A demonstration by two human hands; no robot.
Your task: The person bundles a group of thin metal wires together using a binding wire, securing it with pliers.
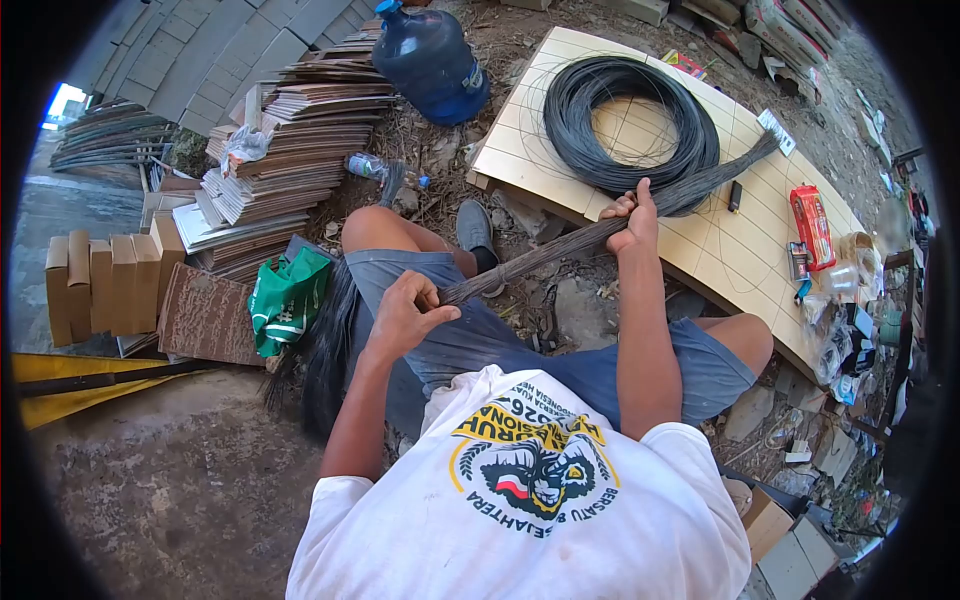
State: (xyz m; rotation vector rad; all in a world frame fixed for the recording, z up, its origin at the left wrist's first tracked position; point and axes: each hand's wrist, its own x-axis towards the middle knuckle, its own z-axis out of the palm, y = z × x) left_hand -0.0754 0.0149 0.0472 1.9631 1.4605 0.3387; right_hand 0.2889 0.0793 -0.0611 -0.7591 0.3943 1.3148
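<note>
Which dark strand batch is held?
The straight bundle, held by left hand and right hand; the coil lies on the tiled surface, the black strands beside the green bag.

Left of the grip, a green plastic bag (287, 303) lies near a row of upright brown boxes (122, 288), with a yellow sheet (55, 369) close to the edge of the view and a long, leaning stack of thin slabs (268, 195) (tiles or boards, hard to tell which) farther forward. Beyond the grip sits a large blue water jug (432, 72), a smaller clear bottle (365, 165) just nearer. Right of the grip, a red packet (812, 228) rests on the pale, lined tabletop (715, 262), a small dark object (735, 196) closer in.
</note>
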